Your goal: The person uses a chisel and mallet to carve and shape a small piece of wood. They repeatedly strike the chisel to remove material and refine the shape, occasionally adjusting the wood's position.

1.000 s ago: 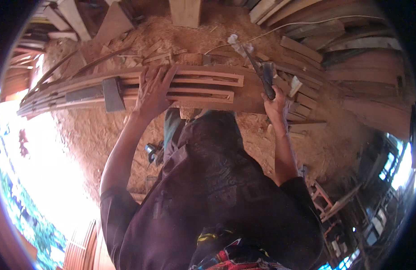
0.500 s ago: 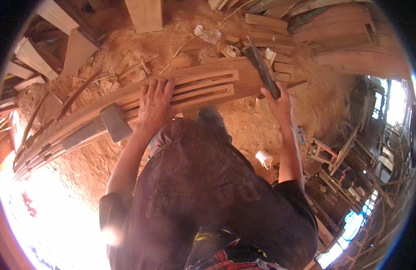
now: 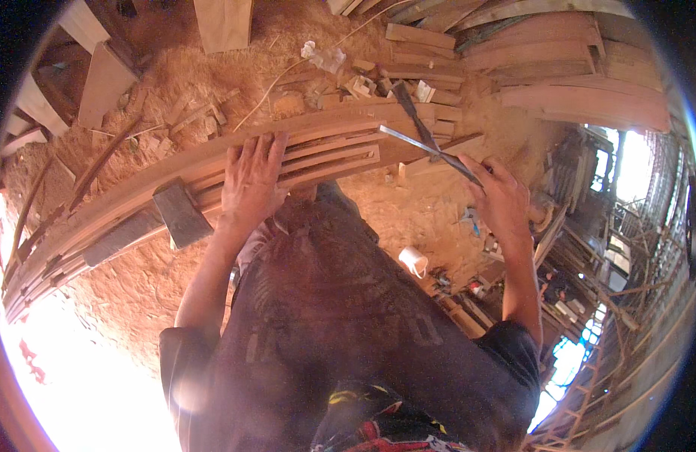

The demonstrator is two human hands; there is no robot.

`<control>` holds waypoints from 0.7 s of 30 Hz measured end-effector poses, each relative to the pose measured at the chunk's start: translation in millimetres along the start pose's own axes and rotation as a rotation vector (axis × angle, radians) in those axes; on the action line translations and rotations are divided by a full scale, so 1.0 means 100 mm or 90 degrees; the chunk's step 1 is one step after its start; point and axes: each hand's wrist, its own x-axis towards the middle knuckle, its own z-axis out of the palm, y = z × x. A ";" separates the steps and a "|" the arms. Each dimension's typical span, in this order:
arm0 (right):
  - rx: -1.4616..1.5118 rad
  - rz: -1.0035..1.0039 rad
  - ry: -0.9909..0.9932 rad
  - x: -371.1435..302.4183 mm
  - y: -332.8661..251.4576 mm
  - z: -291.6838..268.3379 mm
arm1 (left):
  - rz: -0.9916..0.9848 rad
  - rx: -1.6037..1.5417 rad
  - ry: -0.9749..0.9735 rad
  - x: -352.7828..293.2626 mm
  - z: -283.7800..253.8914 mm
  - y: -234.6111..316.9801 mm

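Observation:
A long wooden board (image 3: 325, 172) with narrow slots cut along it lies across in front of me, among several long pieces side by side. My left hand (image 3: 251, 175) rests flat on it, fingers stretched out beside the slots. In my right hand (image 3: 499, 188) is a chisel (image 3: 416, 142), gripped by its dark handle, with the bright blade pointing left over the slotted end. Behind the blade a second dark, narrow tool (image 3: 410, 109) lies at the board's right end; its kind is unclear. Left of my left hand sits a dark mallet-like block (image 3: 182, 213).
Wood offcuts (image 3: 186, 120) and sawdust cover the ground beyond the board. Stacked planks (image 3: 581, 102) stand at the far right. A white cup (image 3: 413, 261) lies on the ground between the board and my right forearm. More timber (image 3: 107, 83) leans at the far left.
My right hand has moved right and slightly nearer, lifting the chisel off the dark tool and turning its blade leftward. The left hand stays on the board; the whole view has shifted slightly.

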 end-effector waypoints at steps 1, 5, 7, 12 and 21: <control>-0.020 -0.022 -0.014 0.03 -0.01 -0.09 | 0.001 0.002 0.005 0.00 0.00 0.00; -0.161 -0.061 -0.084 0.16 -0.16 -0.35 | 0.003 -0.022 0.024 0.00 -0.03 0.00; -0.230 -0.058 -0.114 0.20 -0.32 -0.50 | 0.010 -0.029 0.034 -0.01 -0.01 -0.01; -0.289 -0.164 -0.195 0.51 -0.48 -0.62 | 0.005 -0.025 0.070 -0.03 0.00 -0.01; -0.047 -0.198 -0.170 0.97 0.69 0.29 | -0.053 -0.015 -0.038 0.03 0.00 0.07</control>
